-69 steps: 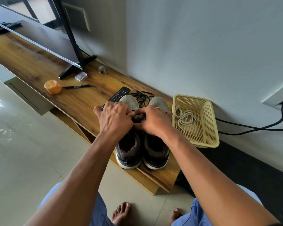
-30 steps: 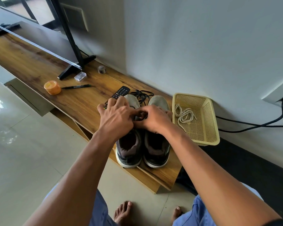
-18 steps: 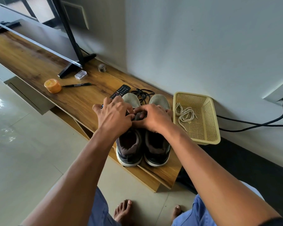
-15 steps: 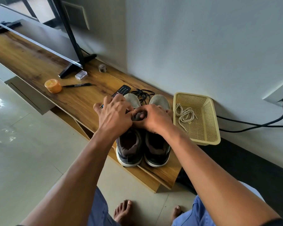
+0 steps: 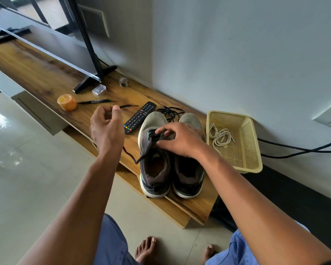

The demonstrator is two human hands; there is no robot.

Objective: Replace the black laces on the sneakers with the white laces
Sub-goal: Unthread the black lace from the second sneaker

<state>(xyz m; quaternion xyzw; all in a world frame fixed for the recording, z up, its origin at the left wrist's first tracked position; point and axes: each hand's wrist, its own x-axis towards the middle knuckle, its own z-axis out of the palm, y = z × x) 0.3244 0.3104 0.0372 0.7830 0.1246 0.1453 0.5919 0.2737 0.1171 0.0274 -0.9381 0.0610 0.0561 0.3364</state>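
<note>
Head view looks down on a wooden shelf (image 5: 46, 77) that runs from the upper left of the frame toward the lower centre, with a pair of sneakers standing side by side near its lower end, toes pointing up the frame. The left sneaker (image 5: 154, 159) has a black lace (image 5: 129, 153) partly pulled out: one strand trails from its eyelets down and left across the shelf edge, and another end sticks out to the right of the left hand (image 5: 105, 129), above the shelf. That hand is raised left of the sneakers, fingers curled, thumb and forefinger pinching the lace end. The right hand (image 5: 180, 140) rests over the tongue area where the two sneakers meet, fingers bent, its fingertips gripping the lacing on the left sneaker. The right sneaker (image 5: 189, 169) is partly covered by that hand. A second loose black lace (image 5: 170, 112) lies coiled just above the toes.

At the right of the sneakers, touching the shelf end, sits a yellow plastic basket (image 5: 243, 161) with the white laces (image 5: 220, 136) bundled inside, toward its left wall. A black remote (image 5: 139, 117) lies just left of the left sneaker's toe. Further up left are an orange tub (image 5: 67, 102), a black pen (image 5: 95, 101), a small clear box (image 5: 98, 89) and the foot of a television stand (image 5: 93, 79). Black cables (image 5: 304, 150) run along the wall at right. Bare toes and blue shorts show at the bottom edge.
</note>
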